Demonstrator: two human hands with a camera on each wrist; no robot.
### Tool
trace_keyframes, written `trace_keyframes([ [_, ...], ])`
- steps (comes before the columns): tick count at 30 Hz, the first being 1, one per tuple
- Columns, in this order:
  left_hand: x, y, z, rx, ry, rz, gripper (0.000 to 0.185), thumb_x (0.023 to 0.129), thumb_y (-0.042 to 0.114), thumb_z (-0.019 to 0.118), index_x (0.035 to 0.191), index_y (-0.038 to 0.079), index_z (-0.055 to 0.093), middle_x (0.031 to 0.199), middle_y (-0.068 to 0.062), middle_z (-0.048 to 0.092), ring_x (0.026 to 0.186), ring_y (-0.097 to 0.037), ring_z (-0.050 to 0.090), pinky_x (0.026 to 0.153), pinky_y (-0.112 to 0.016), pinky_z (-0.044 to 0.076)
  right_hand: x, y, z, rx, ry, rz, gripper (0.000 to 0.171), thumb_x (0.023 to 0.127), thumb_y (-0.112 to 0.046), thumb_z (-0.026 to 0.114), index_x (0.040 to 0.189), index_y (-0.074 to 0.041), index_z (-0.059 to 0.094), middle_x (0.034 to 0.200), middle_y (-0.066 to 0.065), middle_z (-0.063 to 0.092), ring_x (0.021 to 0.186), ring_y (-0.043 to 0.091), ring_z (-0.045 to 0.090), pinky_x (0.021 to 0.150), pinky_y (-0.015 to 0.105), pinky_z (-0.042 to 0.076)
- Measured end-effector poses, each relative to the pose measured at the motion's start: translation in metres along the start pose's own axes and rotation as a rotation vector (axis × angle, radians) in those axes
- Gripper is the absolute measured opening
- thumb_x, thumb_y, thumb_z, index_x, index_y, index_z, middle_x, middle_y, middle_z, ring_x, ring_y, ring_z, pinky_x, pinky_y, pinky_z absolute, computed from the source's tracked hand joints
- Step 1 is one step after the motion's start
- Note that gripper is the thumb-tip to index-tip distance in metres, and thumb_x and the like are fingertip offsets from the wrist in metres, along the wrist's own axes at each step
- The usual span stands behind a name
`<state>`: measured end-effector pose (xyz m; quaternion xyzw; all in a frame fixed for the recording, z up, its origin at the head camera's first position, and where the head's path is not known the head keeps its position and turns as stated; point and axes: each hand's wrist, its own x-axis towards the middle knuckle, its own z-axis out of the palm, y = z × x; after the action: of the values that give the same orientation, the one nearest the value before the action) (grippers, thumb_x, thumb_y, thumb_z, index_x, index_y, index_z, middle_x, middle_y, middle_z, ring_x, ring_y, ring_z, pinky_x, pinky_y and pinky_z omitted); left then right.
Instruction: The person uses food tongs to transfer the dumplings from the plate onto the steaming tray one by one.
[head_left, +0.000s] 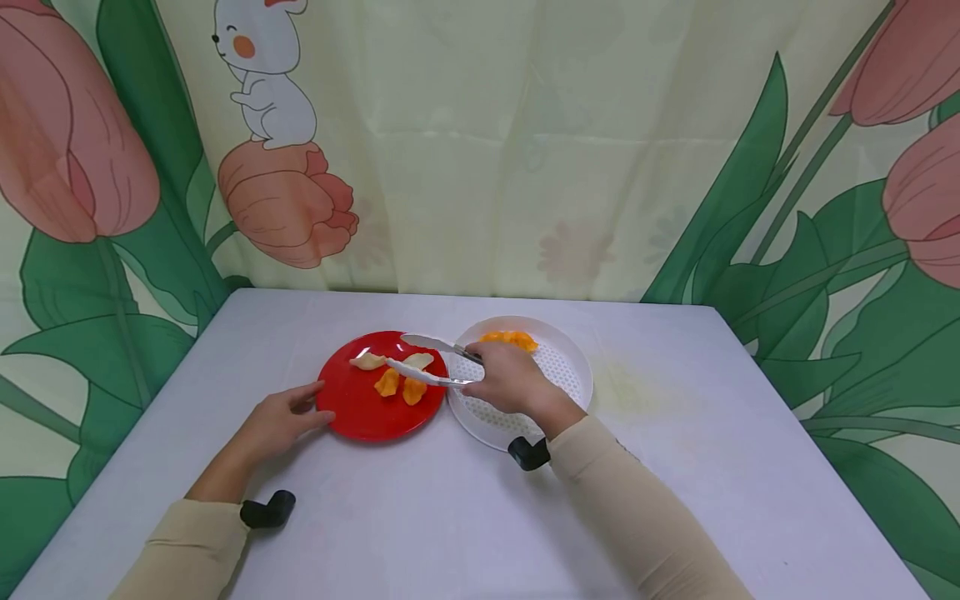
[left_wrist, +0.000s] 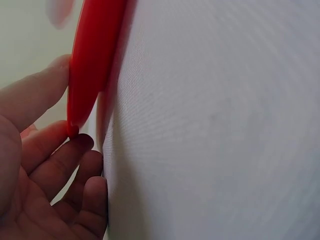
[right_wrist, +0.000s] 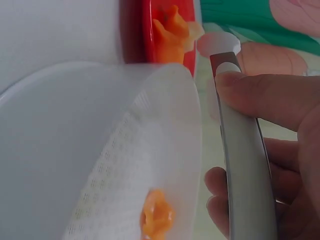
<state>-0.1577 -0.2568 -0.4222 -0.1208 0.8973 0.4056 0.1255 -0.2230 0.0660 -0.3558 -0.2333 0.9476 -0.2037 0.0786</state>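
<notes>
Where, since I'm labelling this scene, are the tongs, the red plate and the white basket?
Tongs (head_left: 438, 379), head view: lower silver arm.
Red plate (head_left: 363, 412), head view: bare surface.
White basket (head_left: 561, 367), head view: perforated base.

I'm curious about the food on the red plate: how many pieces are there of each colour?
Cream pieces: 2
Orange pieces: 2
Total on the red plate: 4
</notes>
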Motion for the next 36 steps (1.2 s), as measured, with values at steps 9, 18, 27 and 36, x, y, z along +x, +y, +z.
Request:
trace_keyframes([
  [9, 0.000, -0.001, 0.001, -0.001, 0.004, -0.004, 0.087, 0.073, 0.042, 0.070, 0.142, 0.016, 0.025, 0.135, -0.024, 0.031, 0.119, -0.042, 0.031, 0.072, -0.038, 0.052, 0.016, -0.019, 0.007, -0.034, -0.050, 0.011, 0.058, 0.074, -0.031, 0.073, 0.124, -0.012, 0.052, 0.110, 0.001, 0.058, 0.092, 0.014, 0.052, 0.074, 0.029, 0.050],
  [18, 0.000, -0.002, 0.002, -0.004, 0.018, -0.001, 0.089, 0.071, 0.043, 0.072, 0.142, 0.016, 0.025, 0.135, -0.023, 0.032, 0.118, -0.042, 0.032, 0.072, -0.039, 0.052, 0.027, -0.029, 0.012, -0.065, -0.081, 0.032, 0.056, 0.075, -0.031, 0.071, 0.124, -0.013, 0.051, 0.107, 0.000, 0.059, 0.090, 0.012, 0.050, 0.069, 0.024, 0.050],
  [27, -0.004, 0.000, 0.002, 0.006, 0.016, 0.006, 0.090, 0.070, 0.043, 0.072, 0.142, 0.015, 0.025, 0.136, -0.023, 0.031, 0.118, -0.043, 0.032, 0.072, -0.039, 0.052, 0.031, -0.037, 0.014, -0.040, -0.108, 0.038, 0.055, 0.075, -0.031, 0.072, 0.123, -0.013, 0.051, 0.108, 0.003, 0.058, 0.089, 0.013, 0.049, 0.059, 0.020, 0.049],
  [36, -0.001, -0.001, 0.002, 0.005, 0.012, 0.011, 0.090, 0.070, 0.045, 0.071, 0.142, 0.015, 0.025, 0.136, -0.023, 0.031, 0.119, -0.043, 0.032, 0.072, -0.039, 0.051, 0.038, -0.043, 0.016, -0.082, -0.126, 0.023, 0.054, 0.075, -0.035, 0.071, 0.120, -0.013, 0.052, 0.097, -0.003, 0.057, 0.085, 0.012, 0.048, 0.061, 0.019, 0.047],
])
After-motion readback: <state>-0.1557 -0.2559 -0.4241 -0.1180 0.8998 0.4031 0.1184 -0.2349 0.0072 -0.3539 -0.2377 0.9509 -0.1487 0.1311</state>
